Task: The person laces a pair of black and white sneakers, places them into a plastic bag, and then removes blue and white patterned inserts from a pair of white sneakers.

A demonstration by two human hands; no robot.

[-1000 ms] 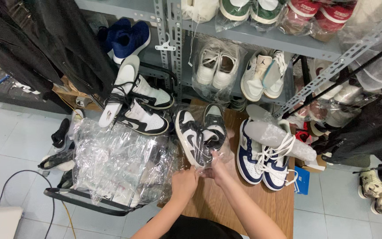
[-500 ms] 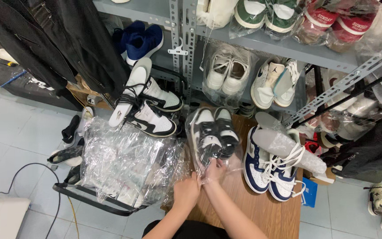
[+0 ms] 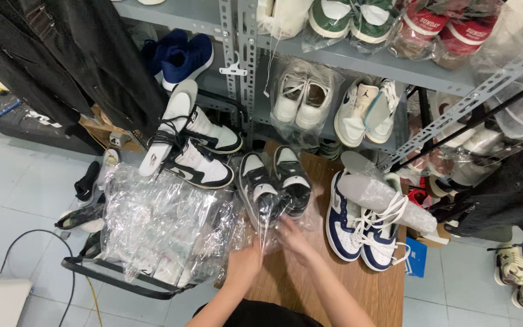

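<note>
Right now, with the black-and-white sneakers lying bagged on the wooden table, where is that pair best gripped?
Probably at the heel end of the sneakers, from the near table edge. Heels point toward the person, toes away, and both the left hand and right hand already sit on the loose bag there.

A wooden table carries bagged black-white sneakers and navy-white sneakers.
</note>
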